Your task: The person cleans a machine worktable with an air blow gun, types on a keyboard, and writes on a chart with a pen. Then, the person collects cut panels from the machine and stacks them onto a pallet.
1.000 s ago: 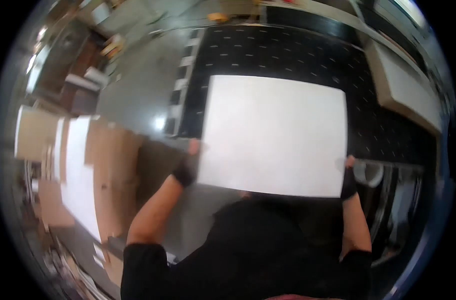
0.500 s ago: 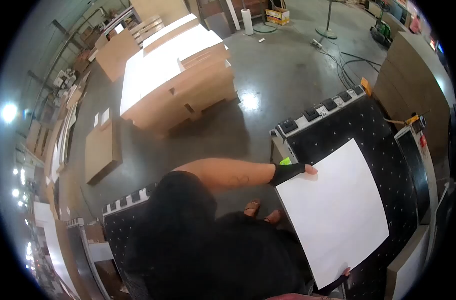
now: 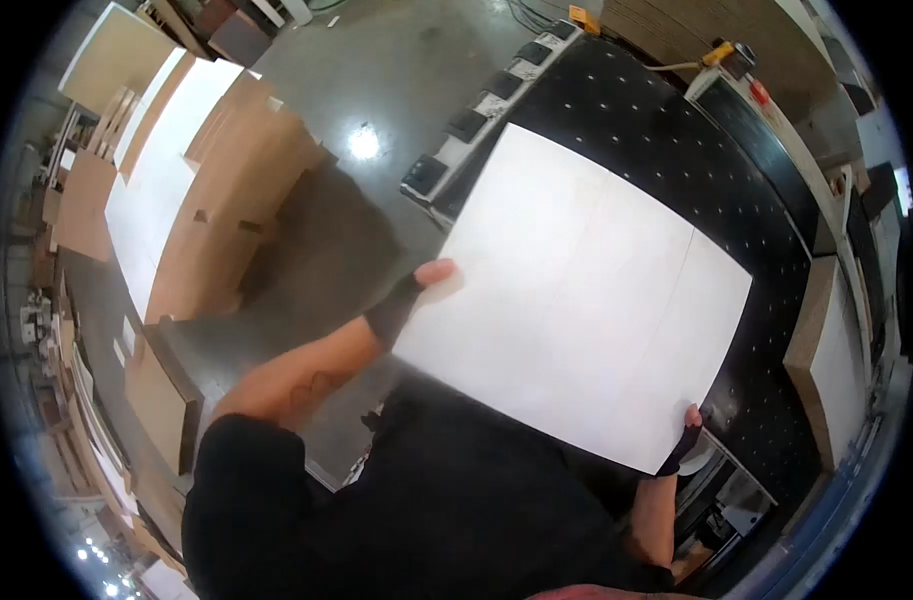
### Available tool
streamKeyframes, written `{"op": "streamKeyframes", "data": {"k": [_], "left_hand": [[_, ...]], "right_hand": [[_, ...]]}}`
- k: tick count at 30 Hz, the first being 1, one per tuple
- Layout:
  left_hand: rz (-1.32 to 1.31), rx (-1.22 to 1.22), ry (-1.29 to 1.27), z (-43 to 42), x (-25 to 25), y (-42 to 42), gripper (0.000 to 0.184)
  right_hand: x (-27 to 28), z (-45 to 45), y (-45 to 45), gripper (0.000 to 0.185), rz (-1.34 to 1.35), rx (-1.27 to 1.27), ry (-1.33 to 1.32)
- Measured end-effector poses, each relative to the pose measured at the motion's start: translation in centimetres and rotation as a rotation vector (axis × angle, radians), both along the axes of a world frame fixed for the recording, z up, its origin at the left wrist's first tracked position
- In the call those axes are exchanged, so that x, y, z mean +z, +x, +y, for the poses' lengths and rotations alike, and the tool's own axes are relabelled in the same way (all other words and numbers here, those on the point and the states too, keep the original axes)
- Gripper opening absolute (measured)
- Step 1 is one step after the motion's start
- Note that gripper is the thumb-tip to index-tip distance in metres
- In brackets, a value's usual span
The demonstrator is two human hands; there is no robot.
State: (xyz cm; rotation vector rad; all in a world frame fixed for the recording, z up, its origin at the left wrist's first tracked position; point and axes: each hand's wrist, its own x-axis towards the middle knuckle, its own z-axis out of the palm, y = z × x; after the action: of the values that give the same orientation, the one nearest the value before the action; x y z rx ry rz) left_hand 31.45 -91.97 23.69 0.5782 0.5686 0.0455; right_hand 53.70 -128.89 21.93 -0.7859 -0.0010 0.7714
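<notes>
A large white rectangular panel (image 3: 576,300) fills the middle of the view, with faint lines on its face. My left hand (image 3: 426,280), in a black fingerless glove, grips its left edge with the thumb on top. At the lower right corner my right hand (image 3: 689,425) holds the opposite edge, also in a dark glove, thumb over the face. The fingers of both hands are hidden beneath the panel. Under and beyond it is a black table surface (image 3: 636,110) dotted with small light points; whether the panel touches it I cannot tell.
Stacked white-topped boards (image 3: 166,190) stand to the left on the concrete floor (image 3: 376,60). A brown board (image 3: 156,400) lies nearer. Black blocks (image 3: 466,125) line the table's far-left edge. At right are a yellow tool (image 3: 718,54) and an upright thick panel (image 3: 826,360).
My view and body have turned to the right. The white panel has swung round in both hands, and now sits closer to my front. Both hands keep hold of its edges.
</notes>
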Motion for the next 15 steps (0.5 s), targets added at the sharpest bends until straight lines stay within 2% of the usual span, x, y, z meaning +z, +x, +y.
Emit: {"op": "streamKeyframes", "data": {"k": [1,3,4,5,6,9,10,12,14,15], "left_hand": [[-0.01,0.021,-0.029,1.3,-0.5,0.2,0.072],[-0.09,0.148,-0.042,2.1,0.9,-4.1,0.07],[-0.086,0.184,-0.01,2.8,0.8,-6.4,0.07],[-0.081,0.233,0.026,3.3,0.6,-9.2,0.07],[-0.073,0.28,0.056,3.5,0.6,-11.6,0.07],[-0.154,0.431,0.149,3.9,5.7,-17.3,0.069],[-0.192,0.469,0.158,4.0,6.8,-19.2,0.069],[-0.214,0.572,0.281,2.0,10.6,-21.5,0.072],[-0.215,0.654,0.403,3.1,14.3,-24.1,0.074],[-0.178,0.734,0.399,5.7,16.5,-24.7,0.075]], "right_hand": [[1.3,1.4,0.2,0.022,0.03,0.011,-0.106],[2.5,3.6,0.9,0.02,-0.026,0.089,-0.113],[-0.3,2.8,3.1,0.02,0.017,0.16,0.079],[2.5,6.5,1.9,0.011,0.059,0.304,0.163],[3.4,8.9,1.5,0.015,0.074,0.412,0.246],[4.8,14.6,0.9,0.049,0.107,0.69,0.518],[9.2,16.7,-2.0,0.058,0.044,0.578,0.179],[10.2,19.8,1.3,0.064,0.194,0.97,0.505],[13.0,25.6,1.3,0.068,0.119,1.042,0.497],[15.5,30.2,-0.1,0.07,-0.041,0.914,0.331]]}}
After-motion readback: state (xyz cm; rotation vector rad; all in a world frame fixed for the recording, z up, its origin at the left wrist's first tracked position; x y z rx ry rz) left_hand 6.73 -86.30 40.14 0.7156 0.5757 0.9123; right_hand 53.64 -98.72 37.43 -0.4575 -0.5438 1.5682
